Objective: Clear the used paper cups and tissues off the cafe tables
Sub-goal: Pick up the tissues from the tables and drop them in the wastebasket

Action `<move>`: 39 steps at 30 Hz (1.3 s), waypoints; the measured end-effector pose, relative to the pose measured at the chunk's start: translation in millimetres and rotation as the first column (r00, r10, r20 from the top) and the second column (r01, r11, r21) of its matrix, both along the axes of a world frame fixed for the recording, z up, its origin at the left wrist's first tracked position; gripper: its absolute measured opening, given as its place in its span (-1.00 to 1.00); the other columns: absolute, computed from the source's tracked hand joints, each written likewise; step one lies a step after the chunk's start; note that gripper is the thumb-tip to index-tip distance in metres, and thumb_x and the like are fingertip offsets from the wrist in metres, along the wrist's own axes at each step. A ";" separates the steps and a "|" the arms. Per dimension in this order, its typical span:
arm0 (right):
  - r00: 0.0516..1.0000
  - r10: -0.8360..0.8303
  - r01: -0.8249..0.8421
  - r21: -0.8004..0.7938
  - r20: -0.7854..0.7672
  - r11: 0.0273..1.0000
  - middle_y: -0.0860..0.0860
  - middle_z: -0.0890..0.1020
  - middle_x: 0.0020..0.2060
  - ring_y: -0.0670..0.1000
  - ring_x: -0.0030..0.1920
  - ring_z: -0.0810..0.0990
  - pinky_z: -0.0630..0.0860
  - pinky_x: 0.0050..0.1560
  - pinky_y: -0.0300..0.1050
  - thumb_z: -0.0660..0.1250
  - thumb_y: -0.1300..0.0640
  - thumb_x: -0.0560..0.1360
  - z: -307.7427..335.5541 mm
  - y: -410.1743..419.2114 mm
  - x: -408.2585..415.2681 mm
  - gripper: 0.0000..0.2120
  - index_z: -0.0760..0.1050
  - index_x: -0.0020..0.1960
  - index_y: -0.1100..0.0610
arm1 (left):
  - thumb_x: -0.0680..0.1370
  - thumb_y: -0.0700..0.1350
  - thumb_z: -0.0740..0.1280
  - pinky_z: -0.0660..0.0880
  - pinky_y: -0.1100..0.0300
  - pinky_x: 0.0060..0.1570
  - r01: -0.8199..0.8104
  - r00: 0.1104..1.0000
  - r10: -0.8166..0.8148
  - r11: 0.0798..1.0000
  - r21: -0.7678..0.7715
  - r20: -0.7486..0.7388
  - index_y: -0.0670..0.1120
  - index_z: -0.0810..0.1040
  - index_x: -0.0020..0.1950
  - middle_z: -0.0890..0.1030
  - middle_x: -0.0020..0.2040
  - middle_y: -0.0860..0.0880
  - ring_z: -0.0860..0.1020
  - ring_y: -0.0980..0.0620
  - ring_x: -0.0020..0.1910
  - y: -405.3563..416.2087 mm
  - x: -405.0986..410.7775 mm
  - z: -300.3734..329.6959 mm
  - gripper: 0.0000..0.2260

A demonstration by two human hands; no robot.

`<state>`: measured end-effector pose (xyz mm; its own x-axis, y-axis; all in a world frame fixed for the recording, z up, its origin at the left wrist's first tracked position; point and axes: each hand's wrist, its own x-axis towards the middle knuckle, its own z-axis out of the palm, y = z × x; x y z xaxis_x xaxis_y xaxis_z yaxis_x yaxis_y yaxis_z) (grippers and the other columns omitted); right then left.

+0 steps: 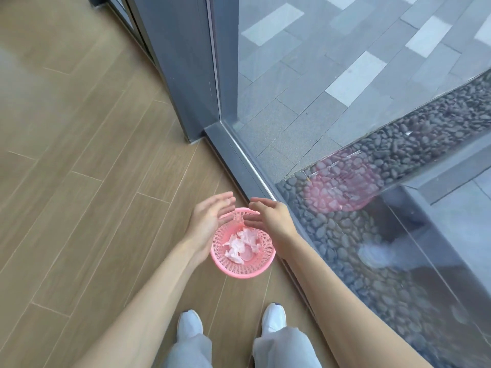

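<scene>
We look down and see our two white shoes (273, 317) on the wooden floor (79, 155), with pale grey trouser legs (285, 349) just below them at the bottom edge. Just past our toes, a pink basket (243, 269) with little holes in its wall stands on the floor. It sits close to the floor's right edge, beside the metal strip (249, 171) at the foot of the glass wall (372, 102).

Crumpled tissues (240, 244) lie at the bottom of the basket. They look pinkish white.

Our left hand (210, 217) is over the left side of the basket, and our right hand (268, 217) is over the right side. Both hands have straight, loose fingers and hold nothing. The palms face each other, and the fingertips are near but not touching.

Farther on, the dark grey frame post (186, 75) rises from the floor. Through the glass we see dark pebbles (398, 144) and grey paving stones (345, 62) outside. A pink glow of the basket shows in the glass.
</scene>
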<state>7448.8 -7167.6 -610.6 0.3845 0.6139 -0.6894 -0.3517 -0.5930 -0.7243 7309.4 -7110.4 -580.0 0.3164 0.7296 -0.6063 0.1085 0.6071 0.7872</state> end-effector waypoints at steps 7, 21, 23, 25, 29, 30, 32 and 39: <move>0.999 0.052 -0.049 0.243 -0.008 0.969 0.07 0.68 -0.08 0.19 0.04 0.71 0.65 0.13 0.05 0.31 0.21 0.59 177.6 34.0 -3.0 -0.80 0.58 0.19 0.18 | 0.64 -0.25 0.27 0.53 -0.02 0.29 -0.053 0.996 0.041 0.986 0.160 0.081 -0.13 0.63 0.17 0.67 0.19 -0.14 0.62 -0.09 0.24 23.9 3.4 165.6 -0.82; 0.962 0.230 -0.273 0.596 0.149 0.755 0.15 0.68 0.13 0.10 0.14 0.68 0.68 0.05 -0.06 0.28 0.23 0.61 462.1 80.2 -22.3 -0.74 0.59 0.27 0.23 | 0.65 -0.24 0.24 0.50 -0.11 0.32 -0.220 0.968 0.133 0.860 0.461 0.213 -0.18 0.61 0.25 0.65 0.24 -0.16 0.62 -0.06 0.25 60.2 -34.7 421.2 -0.77; 0.953 0.252 -0.302 0.620 0.169 0.724 0.16 0.68 0.14 0.09 0.13 0.68 0.68 0.04 -0.06 0.28 0.22 0.61 485.7 84.7 -30.2 -0.75 0.59 0.26 0.22 | 0.65 -0.25 0.24 0.50 -0.12 0.33 -0.246 0.962 0.152 0.837 0.488 0.225 -0.18 0.61 0.24 0.65 0.24 -0.16 0.62 -0.06 0.25 61.4 -45.2 443.9 -0.78; 0.947 0.264 -0.318 0.644 0.183 0.696 0.18 0.67 0.15 0.10 0.14 0.68 0.68 0.03 -0.07 0.27 0.23 0.61 506.8 89.1 -39.2 -0.75 0.60 0.25 0.23 | 0.65 -0.26 0.24 0.50 -0.13 0.33 -0.275 0.955 0.170 0.815 0.510 0.243 -0.19 0.61 0.24 0.65 0.24 -0.16 0.62 -0.07 0.25 62.0 -57.2 464.4 -0.78; 0.939 0.287 -0.336 0.692 0.191 0.639 0.21 0.66 0.17 0.15 0.16 0.67 0.68 0.06 -0.01 0.27 0.25 0.61 541.2 99.6 -67.3 -0.76 0.60 0.23 0.24 | 0.65 -0.26 0.24 0.50 -0.12 0.32 -0.315 0.944 0.193 0.769 0.556 0.268 -0.20 0.61 0.24 0.66 0.23 -0.16 0.62 -0.07 0.25 64.4 -89.5 500.5 -0.78; 0.935 0.296 -0.346 0.701 0.198 0.624 0.21 0.65 0.17 0.15 0.17 0.67 0.68 0.08 0.01 0.27 0.25 0.61 548.4 103.1 -77.3 -0.75 0.60 0.23 0.24 | 0.65 -0.26 0.24 0.50 -0.11 0.32 -0.325 0.941 0.200 0.757 0.567 0.273 -0.20 0.61 0.23 0.66 0.23 -0.16 0.62 -0.07 0.25 65.2 -100.1 508.8 -0.78; 0.924 0.318 -0.370 0.717 0.214 0.591 0.19 0.66 0.17 0.13 0.16 0.67 0.67 0.10 0.04 0.29 0.23 0.60 561.8 111.3 -101.4 -0.75 0.61 0.23 0.22 | 0.65 -0.26 0.24 0.51 -0.12 0.32 -0.350 0.933 0.217 0.728 0.590 0.286 -0.19 0.62 0.22 0.66 0.22 -0.16 0.62 -0.07 0.25 67.9 -125.4 523.5 -0.78; 0.861 0.441 -0.456 0.767 0.253 0.451 0.15 0.67 0.16 0.10 0.14 0.68 0.65 0.14 0.08 0.30 0.22 0.60 617.3 147.7 -232.7 -0.77 0.61 0.22 0.18 | 0.65 -0.24 0.25 0.49 -0.16 0.33 -0.462 0.886 0.338 0.581 0.669 0.318 -0.18 0.64 0.19 0.67 0.21 -0.15 0.61 -0.08 0.25 79.8 -260.9 577.3 -0.80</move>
